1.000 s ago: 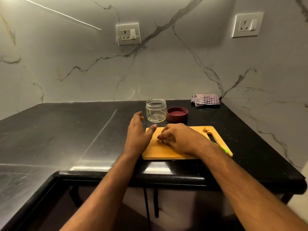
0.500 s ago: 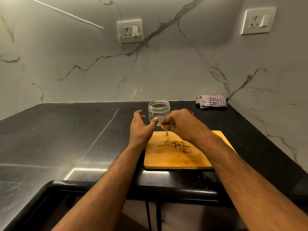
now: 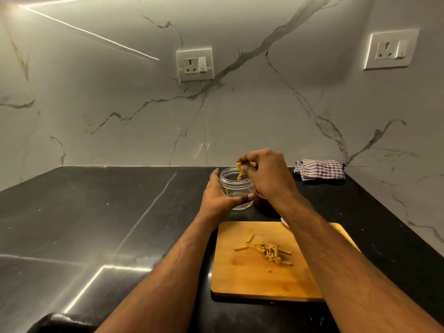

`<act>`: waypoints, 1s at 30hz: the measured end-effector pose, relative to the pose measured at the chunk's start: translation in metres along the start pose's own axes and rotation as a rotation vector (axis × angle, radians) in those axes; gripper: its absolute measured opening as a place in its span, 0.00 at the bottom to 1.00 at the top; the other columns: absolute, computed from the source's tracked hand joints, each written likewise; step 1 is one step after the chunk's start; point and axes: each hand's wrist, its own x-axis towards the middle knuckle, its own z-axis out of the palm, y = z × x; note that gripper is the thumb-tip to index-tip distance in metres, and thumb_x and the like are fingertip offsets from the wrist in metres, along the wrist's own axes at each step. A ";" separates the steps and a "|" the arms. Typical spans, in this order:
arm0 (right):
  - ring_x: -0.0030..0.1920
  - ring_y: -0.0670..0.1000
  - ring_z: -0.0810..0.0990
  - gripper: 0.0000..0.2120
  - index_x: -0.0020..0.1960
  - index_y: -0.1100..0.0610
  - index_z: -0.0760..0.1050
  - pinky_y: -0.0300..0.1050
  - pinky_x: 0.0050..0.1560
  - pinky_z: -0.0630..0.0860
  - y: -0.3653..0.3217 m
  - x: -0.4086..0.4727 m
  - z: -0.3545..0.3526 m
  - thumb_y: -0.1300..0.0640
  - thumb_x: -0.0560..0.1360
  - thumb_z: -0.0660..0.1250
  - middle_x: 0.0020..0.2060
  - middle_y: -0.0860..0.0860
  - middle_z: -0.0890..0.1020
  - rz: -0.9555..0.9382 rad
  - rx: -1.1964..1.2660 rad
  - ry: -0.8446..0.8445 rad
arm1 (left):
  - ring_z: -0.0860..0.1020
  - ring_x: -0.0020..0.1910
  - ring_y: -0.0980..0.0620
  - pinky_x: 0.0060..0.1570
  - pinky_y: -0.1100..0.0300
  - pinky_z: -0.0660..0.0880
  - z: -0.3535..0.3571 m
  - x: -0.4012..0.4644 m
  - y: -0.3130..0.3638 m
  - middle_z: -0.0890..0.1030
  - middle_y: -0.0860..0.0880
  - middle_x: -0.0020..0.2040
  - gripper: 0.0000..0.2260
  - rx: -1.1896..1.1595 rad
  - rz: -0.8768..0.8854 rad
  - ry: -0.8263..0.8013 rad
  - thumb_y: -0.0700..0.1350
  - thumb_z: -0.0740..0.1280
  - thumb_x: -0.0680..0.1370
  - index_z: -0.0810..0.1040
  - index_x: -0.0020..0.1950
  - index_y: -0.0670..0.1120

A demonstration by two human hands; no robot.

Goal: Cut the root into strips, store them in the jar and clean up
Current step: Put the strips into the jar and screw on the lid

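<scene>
The dark surface [image 3: 96,212] ran wide under everything, and on its near right part lay the wooden cutting board [image 3: 240,280], which carried a loose heap of strips [image 3: 271,253] near its middle, with a few strays just beside the heap. No whole root showed anywhere, so the cutting looked finished, and the work stood partway through the storing step. Beyond the board's far edge stood the clear jar [image 3: 236,188], open at the top. The left hand [image 3: 216,198] held it steady, fingers round its left side and thumb across its front, a curled grip on the jar. Just over the jar's mouth the right hand [image 3: 262,174] pinched a small bunch of root pieces [image 3: 239,170], a narrow grip with the pieces hanging down toward the opening. A pale shape or two showed low in the jar, perhaps pieces already dropped, though the glass made that hard to tell. Most of the strips were left to move, then the closing and the cleaning up. The red lid [image 3: 262,203] sat just right of the jar, largely hidden under the right wrist. A checked cloth [image 3: 319,169] lay far right by the wall, well apart. The knife was not plainly in view. Nothing stood between the heap and the jar except the right forearm crossing the board.
</scene>
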 end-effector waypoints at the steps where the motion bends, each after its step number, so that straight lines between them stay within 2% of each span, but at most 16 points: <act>1: 0.47 0.42 0.79 0.09 0.55 0.55 0.81 0.22 0.42 0.66 0.002 0.002 0.004 0.59 0.75 0.69 0.50 0.49 0.84 0.010 0.007 0.013 | 0.79 0.62 0.55 0.64 0.50 0.77 0.000 0.000 0.003 0.79 0.53 0.63 0.53 -0.010 0.015 -0.005 0.57 0.86 0.53 0.64 0.73 0.55; 4: 0.49 0.44 0.80 0.10 0.56 0.57 0.81 0.26 0.47 0.68 0.004 0.011 0.015 0.60 0.75 0.69 0.51 0.50 0.84 0.023 0.024 0.087 | 0.81 0.57 0.56 0.60 0.52 0.79 -0.002 0.001 0.003 0.81 0.53 0.58 0.41 -0.041 0.046 -0.014 0.46 0.86 0.58 0.70 0.65 0.54; 7: 0.50 0.47 0.81 0.10 0.57 0.58 0.80 0.31 0.50 0.71 0.006 0.019 0.024 0.60 0.76 0.68 0.52 0.52 0.84 -0.004 -0.012 0.125 | 0.79 0.56 0.61 0.59 0.59 0.79 -0.003 0.000 0.004 0.79 0.56 0.58 0.39 -0.034 0.108 -0.020 0.42 0.84 0.61 0.69 0.66 0.54; 9: 0.51 0.48 0.81 0.10 0.58 0.58 0.80 0.31 0.51 0.70 0.008 0.021 0.028 0.60 0.77 0.67 0.52 0.53 0.83 -0.036 -0.064 0.081 | 0.78 0.56 0.62 0.59 0.61 0.78 -0.002 -0.001 0.007 0.78 0.57 0.59 0.39 0.010 0.181 -0.013 0.43 0.83 0.62 0.68 0.67 0.55; 12: 0.51 0.49 0.81 0.11 0.58 0.58 0.80 0.32 0.51 0.70 0.010 0.016 0.027 0.59 0.77 0.66 0.53 0.54 0.82 -0.075 -0.107 0.049 | 0.79 0.60 0.55 0.60 0.56 0.79 0.003 -0.002 0.007 0.77 0.53 0.62 0.40 0.042 0.270 -0.028 0.44 0.83 0.63 0.68 0.70 0.54; 17: 0.47 0.46 0.78 0.11 0.59 0.54 0.80 0.32 0.48 0.71 0.017 0.005 0.026 0.57 0.78 0.65 0.51 0.53 0.81 -0.078 -0.165 -0.062 | 0.78 0.61 0.53 0.61 0.52 0.79 0.004 -0.008 0.011 0.76 0.51 0.62 0.39 0.057 0.323 -0.042 0.41 0.81 0.63 0.67 0.70 0.55; 20: 0.50 0.47 0.78 0.13 0.62 0.53 0.78 0.36 0.52 0.72 0.019 0.000 0.024 0.57 0.78 0.65 0.53 0.53 0.81 -0.077 -0.180 -0.116 | 0.78 0.60 0.52 0.60 0.50 0.79 0.004 -0.013 0.014 0.77 0.51 0.61 0.37 0.075 0.344 -0.047 0.40 0.79 0.64 0.67 0.69 0.54; 25: 0.45 0.44 0.75 0.11 0.59 0.54 0.80 0.36 0.50 0.74 0.022 -0.001 0.022 0.57 0.78 0.64 0.50 0.53 0.82 -0.097 -0.147 -0.067 | 0.78 0.61 0.51 0.60 0.49 0.79 0.002 -0.017 0.015 0.76 0.50 0.62 0.39 0.086 0.346 -0.050 0.37 0.79 0.63 0.67 0.69 0.55; 30: 0.47 0.47 0.81 0.09 0.56 0.53 0.80 0.45 0.51 0.80 0.021 -0.004 0.018 0.58 0.77 0.66 0.49 0.51 0.83 -0.093 -0.107 -0.018 | 0.77 0.63 0.51 0.61 0.50 0.78 0.003 -0.022 0.016 0.75 0.51 0.63 0.39 0.118 0.358 -0.060 0.40 0.78 0.64 0.66 0.70 0.56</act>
